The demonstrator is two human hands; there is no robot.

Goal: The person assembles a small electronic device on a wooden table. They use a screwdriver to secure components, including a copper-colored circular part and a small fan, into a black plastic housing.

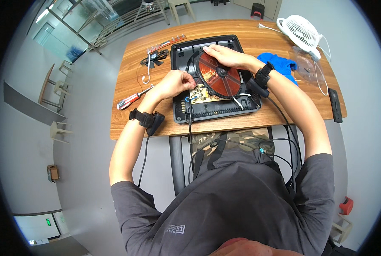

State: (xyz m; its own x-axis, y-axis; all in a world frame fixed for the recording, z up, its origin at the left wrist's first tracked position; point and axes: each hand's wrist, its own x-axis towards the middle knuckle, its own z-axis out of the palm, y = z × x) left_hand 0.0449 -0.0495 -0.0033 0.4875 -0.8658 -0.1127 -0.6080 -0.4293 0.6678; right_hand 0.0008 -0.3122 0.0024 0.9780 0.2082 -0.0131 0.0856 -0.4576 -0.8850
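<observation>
Wooden table [275, 115] bears an opened black cooker shell [211, 112], where the right hand [224, 54] grips the tilted copper coil [218, 77] by its rim, baring the circuit board [201, 94] for the left hand [175, 82], fingertips pinched together.

Wood-grain table top [224, 30], smooth with a slight satin sheen. Matt black plastic housing [224, 112], ribbed along the near edge. Glossy coppery coil disc [218, 76], shiny wound wire. Yellowish matt circuit board [200, 93]. Soft blue cloth [280, 62]. White plastic fan [300, 30], clear glossy plastic cover [307, 64].
</observation>
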